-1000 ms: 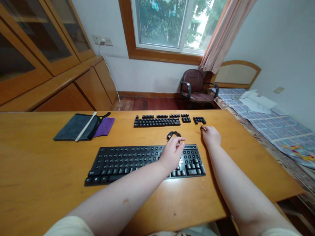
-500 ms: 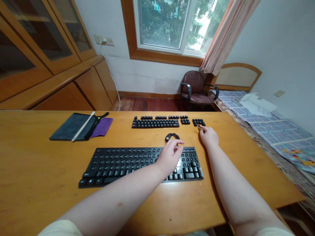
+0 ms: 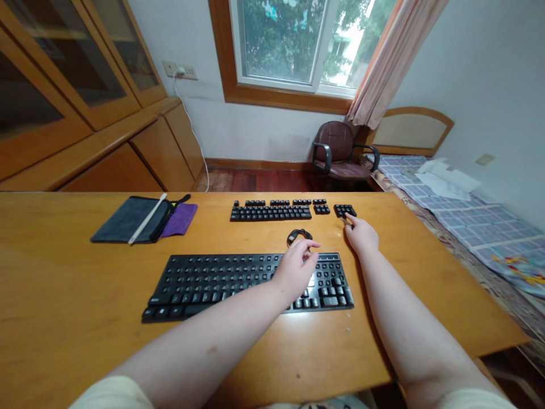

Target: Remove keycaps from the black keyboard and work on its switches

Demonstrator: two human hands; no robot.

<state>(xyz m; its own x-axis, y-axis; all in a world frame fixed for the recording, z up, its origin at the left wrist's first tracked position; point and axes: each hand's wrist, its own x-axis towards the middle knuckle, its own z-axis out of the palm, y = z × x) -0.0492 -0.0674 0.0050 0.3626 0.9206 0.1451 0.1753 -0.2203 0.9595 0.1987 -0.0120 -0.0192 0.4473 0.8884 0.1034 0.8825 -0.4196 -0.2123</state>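
A black keyboard (image 3: 213, 278) lies on the desk; its upper rows show bare switches, while keycaps sit on the lower rows and part of the number pad. My left hand (image 3: 297, 270) hovers above its right half, fingers loosely apart and holding nothing I can see. Farther out, my right hand (image 3: 361, 234) pinches a small thin tool (image 3: 346, 222), its kind too small to make out. The tool's tip is close to a small block of loose keycaps (image 3: 344, 210). A larger block of loose keycaps (image 3: 270, 213) and a smaller one (image 3: 322, 209) stand to its left.
Behind my left hand is a coiled black cable (image 3: 293, 235). At the desk's left lie a grey pouch (image 3: 123, 221), a white stick (image 3: 147, 220) and a purple cloth (image 3: 181, 220). Past the desk are a chair (image 3: 336, 145) and a bed (image 3: 451, 199).
The view has shifted slightly. My right hand stays beside the right keycap block, with the thin tool turned a little. My left hand keeps nearly the same pose over the keyboard.
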